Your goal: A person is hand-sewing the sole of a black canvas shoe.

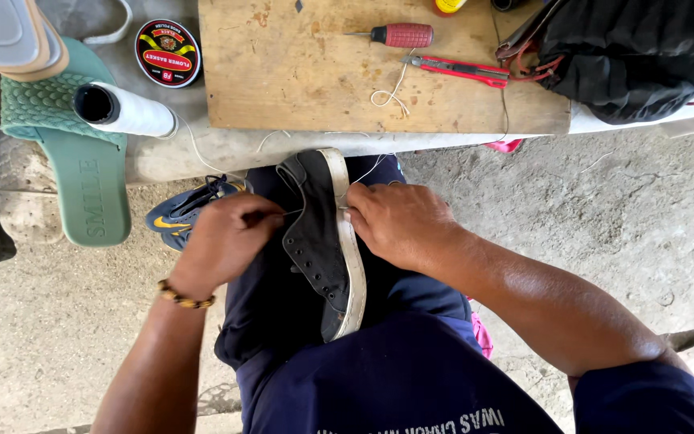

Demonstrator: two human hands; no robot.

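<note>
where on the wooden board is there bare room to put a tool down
The board is bare across its left and middle, from the left edge to the red-handled awl. The near edge below the cutter is partly free, with loose thread on it. The right end is crowded by the cutter and black bag. Both hands are on the shoe.

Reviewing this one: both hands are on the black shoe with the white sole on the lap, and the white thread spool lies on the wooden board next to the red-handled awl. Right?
Not quite. In the head view the white thread spool lies off the wooden board, to its left beside the green sandal. The rest holds: left hand and right hand are on the black shoe; the red-handled awl is on the board.
</note>
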